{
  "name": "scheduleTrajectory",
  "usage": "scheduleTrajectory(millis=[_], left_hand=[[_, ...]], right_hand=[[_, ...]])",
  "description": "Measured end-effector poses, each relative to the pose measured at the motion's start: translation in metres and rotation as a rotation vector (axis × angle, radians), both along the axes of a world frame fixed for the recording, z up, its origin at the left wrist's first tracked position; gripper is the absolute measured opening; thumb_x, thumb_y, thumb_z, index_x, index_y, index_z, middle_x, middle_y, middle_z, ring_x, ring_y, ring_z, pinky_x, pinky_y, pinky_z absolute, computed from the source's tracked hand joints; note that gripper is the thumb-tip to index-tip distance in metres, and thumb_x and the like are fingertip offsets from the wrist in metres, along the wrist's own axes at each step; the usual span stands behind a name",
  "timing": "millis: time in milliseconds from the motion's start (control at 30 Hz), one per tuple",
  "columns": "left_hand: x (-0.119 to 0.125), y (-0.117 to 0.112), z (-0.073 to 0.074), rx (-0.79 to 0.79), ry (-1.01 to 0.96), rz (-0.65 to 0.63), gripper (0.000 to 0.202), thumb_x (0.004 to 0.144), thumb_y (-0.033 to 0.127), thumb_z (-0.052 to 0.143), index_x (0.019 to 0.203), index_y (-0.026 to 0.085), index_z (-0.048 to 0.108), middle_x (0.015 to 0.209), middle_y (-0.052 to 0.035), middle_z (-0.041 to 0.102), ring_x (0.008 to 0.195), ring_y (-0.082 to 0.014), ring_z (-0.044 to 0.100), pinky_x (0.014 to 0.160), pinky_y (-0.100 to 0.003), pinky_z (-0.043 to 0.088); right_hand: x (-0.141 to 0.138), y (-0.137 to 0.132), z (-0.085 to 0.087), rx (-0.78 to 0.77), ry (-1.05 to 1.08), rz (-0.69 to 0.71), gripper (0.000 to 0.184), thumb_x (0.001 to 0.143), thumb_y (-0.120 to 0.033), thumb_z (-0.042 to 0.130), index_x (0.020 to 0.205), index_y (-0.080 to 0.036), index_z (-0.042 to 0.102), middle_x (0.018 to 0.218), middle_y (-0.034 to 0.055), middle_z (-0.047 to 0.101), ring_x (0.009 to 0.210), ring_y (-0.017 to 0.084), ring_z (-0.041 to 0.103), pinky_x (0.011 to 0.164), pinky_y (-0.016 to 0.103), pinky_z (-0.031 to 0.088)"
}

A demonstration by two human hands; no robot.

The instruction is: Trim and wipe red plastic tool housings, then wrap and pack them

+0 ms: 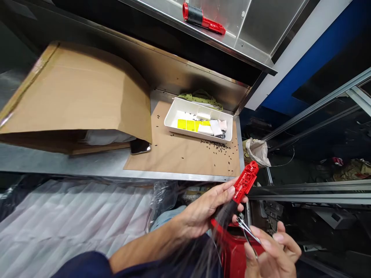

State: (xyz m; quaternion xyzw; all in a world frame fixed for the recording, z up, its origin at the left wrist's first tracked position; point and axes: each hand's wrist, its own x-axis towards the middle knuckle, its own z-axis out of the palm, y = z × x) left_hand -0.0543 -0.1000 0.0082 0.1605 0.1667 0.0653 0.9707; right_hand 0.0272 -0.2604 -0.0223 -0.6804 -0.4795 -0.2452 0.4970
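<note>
1. The fingers of the left hand [228, 189] curl around a ribbed red plastic body with a dark, fibrous lower end [243, 183], closed firmly on it with the thumb along one side. The fingers of the right hand [261, 243] pinch together on thin silver metal tweezers [249, 231], though the exact tool is partly blurred.
2. The two hands are close together, low in front of the person. The left hand [203, 210] holds the red piece upright and tilted, and the right hand [272, 251] is just beside its dark end. Long, blurred black fibres [216, 231] fan downward, and a navy sleeve [81, 266] covers the left arm.
3. Beneath the hands is a glossy red container [234, 253], partly hidden. To the left hangs a pleated white sheet [72, 220].
4. Ahead, a steel bench [87, 164] carries a flat tan cardboard sheet [185, 158] scattered with small black bits [214, 146]. On it sits a white rectangular plastic tray [174, 119] holding yellow pieces [188, 124].
5. A folded brown cardboard flap [75, 92] leans at the left, with a phone [140, 146] at its edge. Higher up, a red-and-black object [199, 16] lies on a steel shelf [255, 27].
</note>
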Motion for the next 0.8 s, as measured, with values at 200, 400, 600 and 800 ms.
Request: scheduleTrajectory(millis=[200, 400, 600, 800], left_hand=[[-0.001, 0.000, 0.000, -0.012, -0.015, -0.009, 0.064, 0.073, 0.038, 0.082, 0.131, 0.021, 0.061, 0.090, -0.0054, 0.069, 0.072, -0.0100, 0.064, 0.060, -0.016, 0.053], [-0.001, 0.000, 0.002, 0.009, -0.024, -0.019, 0.066, 0.072, 0.040, 0.083, 0.131, 0.023, 0.061, 0.092, -0.0066, 0.069, 0.071, -0.0097, 0.063, 0.059, -0.015, 0.053], [0.000, -0.001, 0.004, 0.023, -0.005, -0.008, 0.059, 0.075, 0.038, 0.081, 0.130, 0.025, 0.063, 0.093, -0.0067, 0.071, 0.072, -0.0102, 0.062, 0.058, -0.014, 0.050], [-0.002, 0.001, 0.002, -0.013, -0.004, -0.043, 0.050, 0.081, 0.035, 0.076, 0.128, 0.024, 0.065, 0.093, -0.0067, 0.070, 0.073, -0.0104, 0.062, 0.063, -0.017, 0.051]], right_hand=[[-0.003, 0.008, 0.001, -0.031, -0.027, 0.053, 0.020, 0.078, -0.023, 0.076, 0.091, -0.020, 0.061, 0.074, 0.0041, 0.072, 0.088, 0.022, 0.047, 0.097, 0.057, 0.042], [-0.012, 0.012, -0.001, -0.002, 0.027, -0.009, 0.017, 0.080, -0.025, 0.076, 0.089, -0.022, 0.061, 0.075, 0.0037, 0.072, 0.089, 0.023, 0.047, 0.098, 0.062, 0.040], [-0.010, 0.013, 0.003, -0.015, 0.015, 0.014, 0.015, 0.080, -0.023, 0.076, 0.086, -0.022, 0.062, 0.072, 0.0025, 0.072, 0.083, 0.021, 0.047, 0.100, 0.059, 0.038], [0.003, 0.004, -0.002, 0.019, 0.036, 0.058, 0.016, 0.083, -0.027, 0.072, 0.089, -0.022, 0.059, 0.069, 0.0011, 0.069, 0.079, 0.020, 0.046, 0.098, 0.055, 0.042]])
